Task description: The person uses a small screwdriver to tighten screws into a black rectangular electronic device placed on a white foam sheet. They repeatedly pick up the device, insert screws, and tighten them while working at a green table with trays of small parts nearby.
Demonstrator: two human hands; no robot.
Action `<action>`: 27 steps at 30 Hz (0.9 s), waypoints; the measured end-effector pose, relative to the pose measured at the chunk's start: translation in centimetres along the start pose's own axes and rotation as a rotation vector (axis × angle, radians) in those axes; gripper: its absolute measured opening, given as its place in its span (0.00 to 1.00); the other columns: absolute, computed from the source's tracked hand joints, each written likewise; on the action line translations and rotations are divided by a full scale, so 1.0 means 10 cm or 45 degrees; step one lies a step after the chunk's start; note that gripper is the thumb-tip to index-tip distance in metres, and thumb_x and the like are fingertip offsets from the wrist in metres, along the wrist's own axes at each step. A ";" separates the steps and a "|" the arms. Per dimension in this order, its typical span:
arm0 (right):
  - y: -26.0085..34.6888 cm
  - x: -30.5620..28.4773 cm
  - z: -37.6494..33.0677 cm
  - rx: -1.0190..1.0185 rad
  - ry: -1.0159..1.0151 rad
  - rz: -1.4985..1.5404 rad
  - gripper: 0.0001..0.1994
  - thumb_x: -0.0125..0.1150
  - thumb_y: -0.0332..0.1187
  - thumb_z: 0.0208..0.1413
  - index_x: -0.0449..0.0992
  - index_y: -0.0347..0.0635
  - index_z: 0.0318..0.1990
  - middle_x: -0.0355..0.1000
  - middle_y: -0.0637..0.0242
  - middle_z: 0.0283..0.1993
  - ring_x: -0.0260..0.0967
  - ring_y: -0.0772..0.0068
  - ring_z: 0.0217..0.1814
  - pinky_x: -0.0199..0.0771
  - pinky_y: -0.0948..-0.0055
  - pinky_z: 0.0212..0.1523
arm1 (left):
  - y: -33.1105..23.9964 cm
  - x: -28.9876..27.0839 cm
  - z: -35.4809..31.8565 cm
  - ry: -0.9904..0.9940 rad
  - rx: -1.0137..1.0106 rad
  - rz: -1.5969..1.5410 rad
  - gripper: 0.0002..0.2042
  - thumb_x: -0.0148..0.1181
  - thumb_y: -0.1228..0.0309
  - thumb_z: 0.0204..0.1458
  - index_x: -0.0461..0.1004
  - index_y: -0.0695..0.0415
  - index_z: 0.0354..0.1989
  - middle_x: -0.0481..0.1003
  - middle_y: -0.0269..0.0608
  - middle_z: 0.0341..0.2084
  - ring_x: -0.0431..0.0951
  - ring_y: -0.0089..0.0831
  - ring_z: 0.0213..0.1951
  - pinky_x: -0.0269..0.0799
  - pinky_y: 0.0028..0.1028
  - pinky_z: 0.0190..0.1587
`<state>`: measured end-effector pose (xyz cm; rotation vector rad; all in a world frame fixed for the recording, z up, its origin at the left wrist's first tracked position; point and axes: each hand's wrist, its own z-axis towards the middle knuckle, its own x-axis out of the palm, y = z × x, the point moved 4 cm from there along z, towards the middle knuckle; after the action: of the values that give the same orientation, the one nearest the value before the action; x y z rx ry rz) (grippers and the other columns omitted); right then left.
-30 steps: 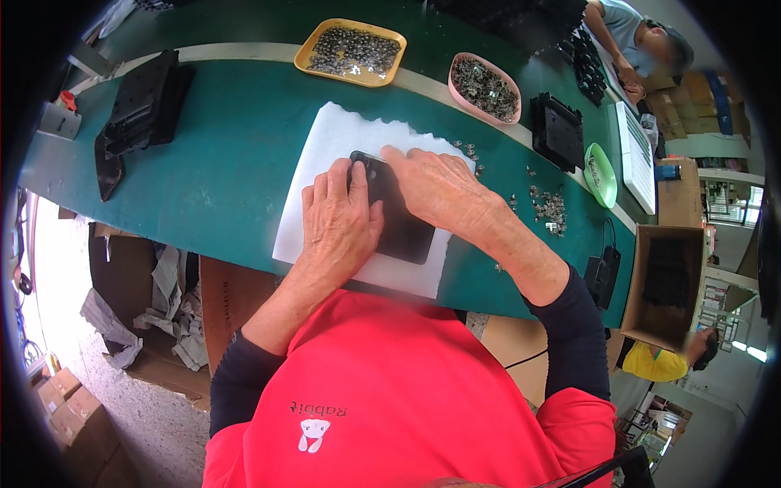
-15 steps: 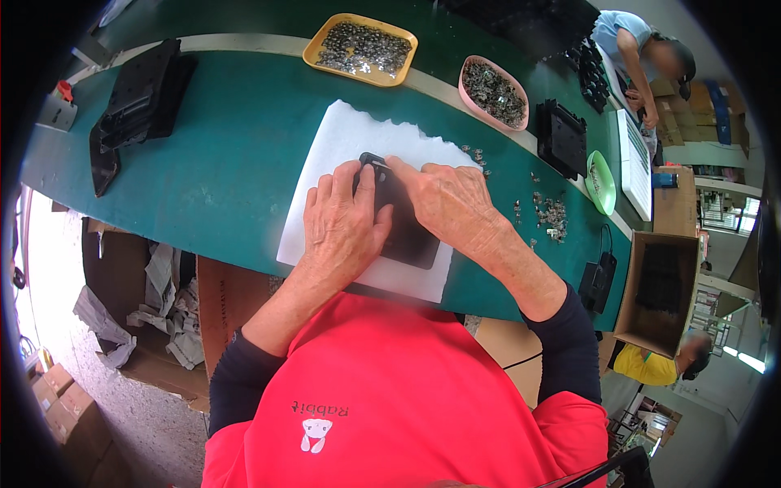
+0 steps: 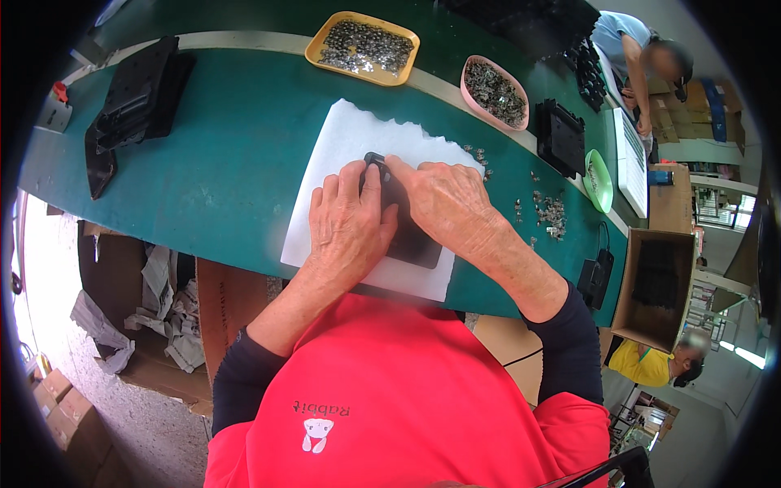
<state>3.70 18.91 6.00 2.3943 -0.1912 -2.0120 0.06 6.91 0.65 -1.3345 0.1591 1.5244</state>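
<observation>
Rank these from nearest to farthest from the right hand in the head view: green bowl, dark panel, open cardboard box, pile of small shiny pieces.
1. Dark panel: partly under the right hand.
2. Pile of small shiny pieces: to its right.
3. Green bowl: farther right.
4. Open cardboard box: farthest right.

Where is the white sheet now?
In the head view, the white sheet lies centrally on the green table, beneath the dark panel, left hand and right hand, the yellow tray beyond it.
</observation>
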 end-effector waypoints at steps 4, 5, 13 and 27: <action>0.10 -0.05 0.05 0.104 0.135 -0.002 0.11 0.52 0.30 0.54 0.72 0.36 0.42 0.76 0.55 0.26 0.77 0.52 0.30 0.76 0.58 0.30 | -0.01 0.02 -0.02 -0.016 -0.023 -0.038 0.27 0.67 0.72 0.40 0.69 0.67 0.52 0.64 0.49 0.51 0.68 0.45 0.44 0.65 0.39 0.44; 0.09 -0.04 0.05 0.105 0.100 0.023 0.10 0.52 0.30 0.53 0.73 0.35 0.40 0.76 0.54 0.27 0.77 0.51 0.30 0.76 0.58 0.30 | -0.01 0.02 -0.02 -0.018 -0.041 -0.065 0.27 0.67 0.74 0.40 0.69 0.67 0.52 0.63 0.50 0.51 0.68 0.47 0.45 0.66 0.40 0.46; 0.13 -0.09 0.17 0.132 0.112 0.078 0.09 0.53 0.29 0.52 0.77 0.34 0.29 0.76 0.49 0.28 0.77 0.50 0.31 0.77 0.58 0.30 | 0.00 0.08 -0.03 -0.046 -0.026 -0.174 0.26 0.63 0.76 0.42 0.67 0.69 0.52 0.61 0.56 0.52 0.67 0.51 0.45 0.65 0.42 0.48; 0.24 -0.18 0.29 0.035 0.326 -0.095 0.08 0.53 0.28 0.51 0.78 0.35 0.30 0.77 0.50 0.30 0.78 0.52 0.33 0.78 0.59 0.32 | -0.01 0.08 -0.02 -0.148 -0.054 -0.178 0.20 0.59 0.77 0.42 0.68 0.67 0.47 0.63 0.49 0.48 0.67 0.45 0.38 0.65 0.40 0.40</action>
<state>0.30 16.95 7.50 2.6820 -0.1279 -1.7157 0.43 7.27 0.00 -1.2597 -0.0397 1.4888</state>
